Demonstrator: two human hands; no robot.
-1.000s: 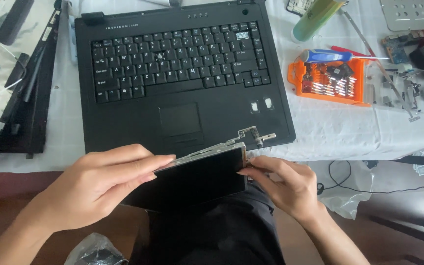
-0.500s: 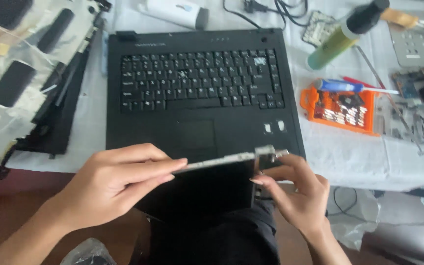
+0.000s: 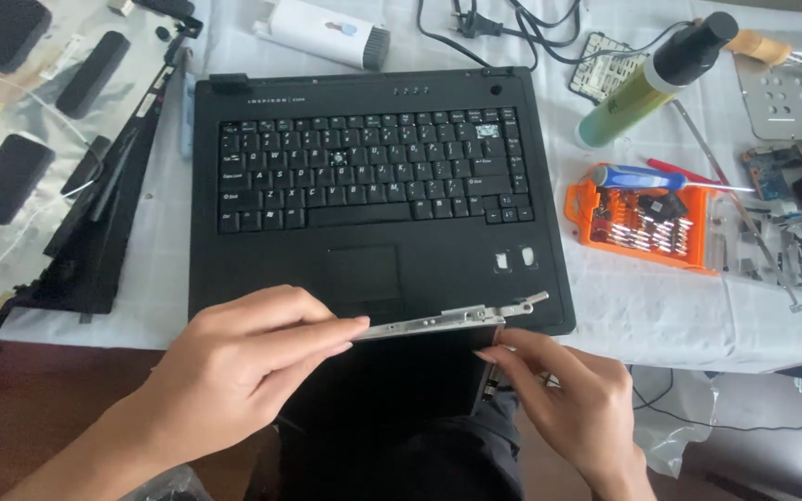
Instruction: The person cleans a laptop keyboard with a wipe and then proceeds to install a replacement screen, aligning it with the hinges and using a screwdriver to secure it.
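A table with a white cloth fills most of the view. In its middle lies a black laptop base, with the keyboard up and the touchpad on the near side.

Just in front of the near edge of the laptop, over the person's lap, is a dark flat screen panel. A thin metal bracket runs along its far edge and sticks out a little to the right. The panel stands tilted, with the far edge raised.

The left hand is closed around the left part of the panel — the fingers lie stretched along the far edge and touch the metal bracket. The right hand pinches the right side of the panel with the fingertips, near the corner; the grip is narrow, not a full fist.

On the left of the table lies a black plastic frame and, further left, a shiny sheet with dark foam pads. On the right is an orange bit case with a blue screwdriver on it. Far right stands a green bottle with a black cap — it leans to the right. At the far edge lies a white brush tool.
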